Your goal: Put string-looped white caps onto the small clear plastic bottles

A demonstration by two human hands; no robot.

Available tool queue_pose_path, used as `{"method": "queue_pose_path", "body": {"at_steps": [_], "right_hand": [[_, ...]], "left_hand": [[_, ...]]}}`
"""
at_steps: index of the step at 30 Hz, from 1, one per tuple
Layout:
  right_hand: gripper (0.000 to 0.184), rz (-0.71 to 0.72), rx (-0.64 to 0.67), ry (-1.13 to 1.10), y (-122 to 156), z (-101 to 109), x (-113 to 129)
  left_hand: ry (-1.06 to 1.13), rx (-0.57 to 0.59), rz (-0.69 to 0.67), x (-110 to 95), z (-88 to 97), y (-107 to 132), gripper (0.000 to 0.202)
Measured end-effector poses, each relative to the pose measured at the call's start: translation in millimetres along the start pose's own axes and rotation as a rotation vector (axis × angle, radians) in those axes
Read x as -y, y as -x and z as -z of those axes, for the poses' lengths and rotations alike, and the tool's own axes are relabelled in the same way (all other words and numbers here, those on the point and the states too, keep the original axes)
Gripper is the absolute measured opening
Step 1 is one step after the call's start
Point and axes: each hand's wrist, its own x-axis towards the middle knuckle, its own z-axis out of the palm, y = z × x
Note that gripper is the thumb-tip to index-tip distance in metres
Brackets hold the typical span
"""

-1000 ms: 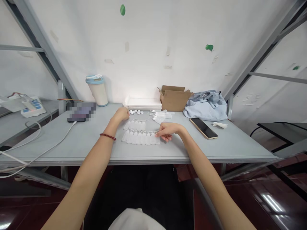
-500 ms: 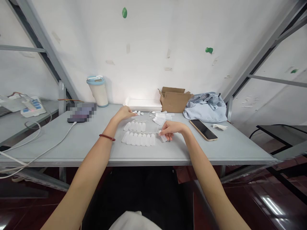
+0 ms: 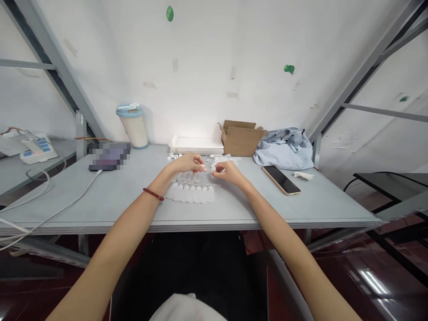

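Observation:
My left hand [image 3: 190, 164] is closed in a pinch on a small white piece [image 3: 203, 166], held just left of my right hand. My right hand [image 3: 230, 173] is also closed, with thumb and forefinger on a white tag [image 3: 213, 168], mostly hidden by the fingers. Below them, a row of translucent white tags with strings [image 3: 194, 194] lies side by side on the table. A shorter row of tags [image 3: 191, 177] is partly covered by my left hand. More stringed tags [image 3: 227, 158] lie piled behind my right hand. Several small white pieces [image 3: 172, 156] sit behind my left wrist.
A white stack [image 3: 197, 145], an open cardboard box [image 3: 242, 141] and a bundled blue cloth [image 3: 284, 149] line the wall. Right lies a phone [image 3: 281, 179] and crumpled tissue [image 3: 303, 175]. Left are a cup [image 3: 133, 129] and a charging phone [image 3: 110, 157] with its cable [image 3: 73, 205].
My left hand has moved right from the small white pieces, one now in its fingers. My right hand has lifted the tag up and left, so both hands are close together.

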Motion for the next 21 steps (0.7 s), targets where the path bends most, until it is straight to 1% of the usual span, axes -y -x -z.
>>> {"method": "queue_pose_path", "body": {"at_steps": [3, 8, 12, 15, 17, 21], "right_hand": [[0.019, 0.048, 0.022, 0.021, -2.7, -6.0, -4.1], [0.018, 0.084, 0.048, 0.126, -4.1, -10.3, -6.3], [0.012, 0.107, 0.053, 0.189, -4.7, -13.7, -8.3], [0.007, 0.11, 0.058, 0.234, -5.3, -15.2, -10.1], [0.01, 0.12, 0.063, 0.248, -5.4, -15.4, -11.0], [0.021, 0.127, 0.091, 0.257, -4.2, -14.6, -11.5]], "left_hand": [[0.017, -0.003, -0.024, -1.4, -3.9, -0.5, 0.025], [0.018, -0.038, -0.042, -1.0, -6.5, -1.6, 0.026], [0.036, -0.022, -0.054, -3.6, -8.5, -1.2, 0.03], [0.014, -0.02, -0.073, -6.2, -9.6, 0.2, 0.03], [-0.009, -0.026, -0.078, -7.1, -10.0, 0.9, 0.028], [-0.048, -0.038, -0.088, -6.8, -10.4, 1.0, 0.026]]}}
